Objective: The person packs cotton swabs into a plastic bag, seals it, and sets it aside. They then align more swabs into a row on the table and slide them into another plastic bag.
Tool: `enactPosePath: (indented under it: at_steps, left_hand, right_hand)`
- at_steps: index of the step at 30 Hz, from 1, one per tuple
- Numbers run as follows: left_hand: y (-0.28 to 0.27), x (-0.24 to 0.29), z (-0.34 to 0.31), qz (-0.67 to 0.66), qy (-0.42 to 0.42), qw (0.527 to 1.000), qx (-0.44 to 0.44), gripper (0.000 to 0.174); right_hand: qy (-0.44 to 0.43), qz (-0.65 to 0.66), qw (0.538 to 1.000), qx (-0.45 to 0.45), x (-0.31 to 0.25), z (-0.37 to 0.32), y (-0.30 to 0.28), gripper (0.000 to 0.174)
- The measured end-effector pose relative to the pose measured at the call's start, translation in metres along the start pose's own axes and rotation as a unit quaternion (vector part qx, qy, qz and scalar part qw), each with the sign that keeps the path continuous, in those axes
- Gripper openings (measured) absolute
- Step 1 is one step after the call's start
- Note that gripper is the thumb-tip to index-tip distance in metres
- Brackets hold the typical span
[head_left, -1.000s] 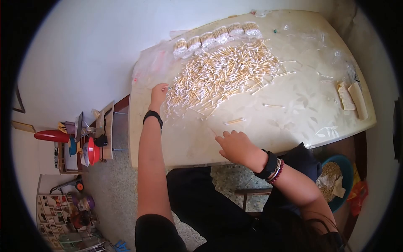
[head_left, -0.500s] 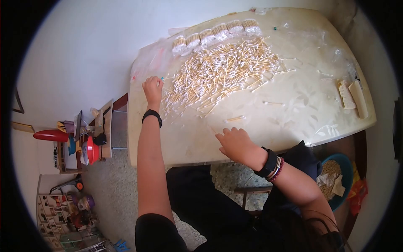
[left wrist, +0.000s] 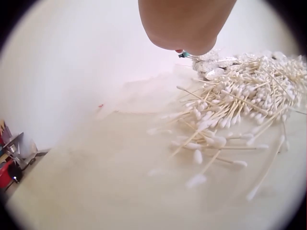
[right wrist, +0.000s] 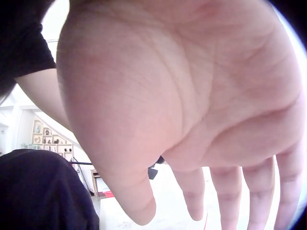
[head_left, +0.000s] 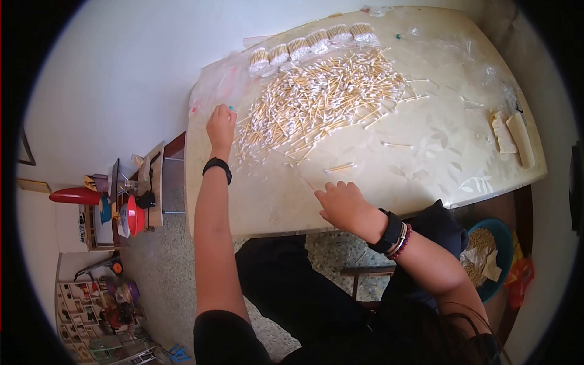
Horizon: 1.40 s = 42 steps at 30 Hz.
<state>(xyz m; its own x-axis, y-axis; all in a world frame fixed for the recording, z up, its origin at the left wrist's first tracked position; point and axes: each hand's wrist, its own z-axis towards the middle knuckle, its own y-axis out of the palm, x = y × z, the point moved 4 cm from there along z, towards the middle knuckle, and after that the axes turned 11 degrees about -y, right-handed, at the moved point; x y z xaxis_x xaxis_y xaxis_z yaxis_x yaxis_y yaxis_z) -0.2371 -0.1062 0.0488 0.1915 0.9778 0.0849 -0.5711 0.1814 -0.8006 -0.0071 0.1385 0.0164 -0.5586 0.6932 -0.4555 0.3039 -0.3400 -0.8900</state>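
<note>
The left hand [head_left: 221,131] is at the table's left side, beside the heap of cotton swabs [head_left: 322,97]; its curled fingers pinch a small teal item [head_left: 232,109]. The left wrist view shows this teal item [left wrist: 184,55] under the hand [left wrist: 187,24], left of the swabs [left wrist: 240,100]. Near the front edge, the right hand [head_left: 347,207] is palm down with relaxed fingers. Its palm [right wrist: 182,91] and spread, straight fingers fill the right wrist view, holding nothing visible. A thin reddish line [head_left: 309,184] lies by its fingertips. Several swabs lie together [head_left: 340,167] just beyond.
Behind the heap stands a row of swab bundles [head_left: 298,47] in clear plastic. A plastic bag [head_left: 222,85] lies at the back left, rolled cream material [head_left: 520,140] at the right. A teal basin [head_left: 500,243] is on the floor right of the table [head_left: 267,213].
The left hand has moved slightly back and left from the heap's left edge, and its fingers look more curled. The right hand has barely moved. The view has shifted slightly.
</note>
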Motion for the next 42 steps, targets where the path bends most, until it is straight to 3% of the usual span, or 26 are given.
enactPosePath:
  at_steps: [1,3,7,9,10,12,16,18,19,21,24,27,31,34,36,37,39,40,42]
  left_hand:
    - [0.000,0.001,0.000,0.000,-0.001,1.000,0.000,0.012]
    - [0.006,0.009,-0.002,-0.032,0.090,0.992,-0.080,0.010]
    - [0.004,-0.005,0.000,-0.008,0.076,0.994,-0.079,0.008]
    - [0.003,-0.028,0.004,0.121,-0.045,0.991,-0.031,0.008]
    - [0.011,-0.043,0.002,0.122,-0.043,0.991,-0.031,0.008]
    - [0.041,-0.084,-0.006,0.119,-0.184,0.972,-0.088,0.013]
    - [0.074,-0.070,-0.006,0.022,-0.162,0.977,-0.135,0.027]
    - [0.088,-0.047,-0.011,-0.113,-0.108,0.973,-0.168,0.048]
    - [0.088,-0.040,-0.014,-0.114,-0.110,0.973,-0.169,0.048]
    - [0.089,-0.026,-0.019,-0.040,-0.121,0.957,-0.261,0.066]
    - [0.071,-0.006,-0.023,-0.018,-0.077,0.964,-0.253,0.068]
    - [0.084,-0.015,-0.022,-0.091,-0.101,0.939,-0.315,0.063]
    - [0.084,-0.017,-0.019,-0.155,-0.127,0.921,-0.334,0.052]
    - [0.081,-0.016,-0.007,-0.099,-0.087,0.940,-0.315,0.040]
    - [0.067,-0.010,0.000,-0.098,-0.043,0.972,-0.211,0.031]
    - [0.060,-0.007,0.003,-0.096,-0.042,0.972,-0.209,0.031]
    - [0.044,-0.003,0.014,-0.136,-0.047,0.971,-0.192,0.027]
    - [0.037,-0.003,0.020,-0.132,-0.046,0.972,-0.188,0.027]
    - [0.023,-0.006,0.032,-0.114,-0.136,0.967,-0.183,0.023]
  right_hand:
    - [0.000,0.000,1.000,-0.001,0.000,0.000,0.000,0.018]
    - [0.009,-0.005,1.000,-0.016,0.000,0.000,-0.001,0.019]
    - [0.016,-0.008,1.000,-0.019,0.001,-0.002,-0.003,0.020]
    - [0.023,0.001,0.999,-0.025,0.002,-0.001,-0.003,0.020]
    - [0.023,0.003,0.999,-0.024,0.001,-0.001,-0.004,0.020]
    - [0.034,0.016,0.999,-0.034,0.001,-0.002,-0.005,0.020]
    - [0.041,0.009,0.999,-0.022,0.005,-0.005,-0.004,0.019]
    - [0.011,-0.011,1.000,-0.021,0.006,-0.004,-0.003,0.029]
    - [0.011,-0.012,1.000,-0.024,0.006,-0.004,-0.002,0.029]
    - [0.018,-0.006,0.999,-0.031,0.006,-0.003,-0.002,0.029]
    - [0.032,-0.004,0.999,-0.008,0.003,-0.005,-0.005,0.016]
    - [0.022,-0.030,0.999,-0.018,0.005,-0.004,-0.003,0.028]
    - [0.022,-0.037,0.999,-0.028,0.006,-0.002,-0.005,0.028]
    - [0.035,-0.012,0.999,-0.020,0.002,-0.004,-0.015,0.016]
    - [0.025,0.000,1.000,-0.015,0.000,-0.004,-0.021,0.016]
    - [0.023,-0.001,1.000,-0.013,0.001,-0.003,-0.021,0.016]
    - [0.017,0.013,1.000,-0.023,0.006,-0.003,-0.019,0.028]
    - [0.013,0.012,1.000,-0.019,0.006,-0.003,-0.019,0.028]
    - [0.061,0.008,0.997,-0.036,0.009,-0.004,-0.018,0.018]
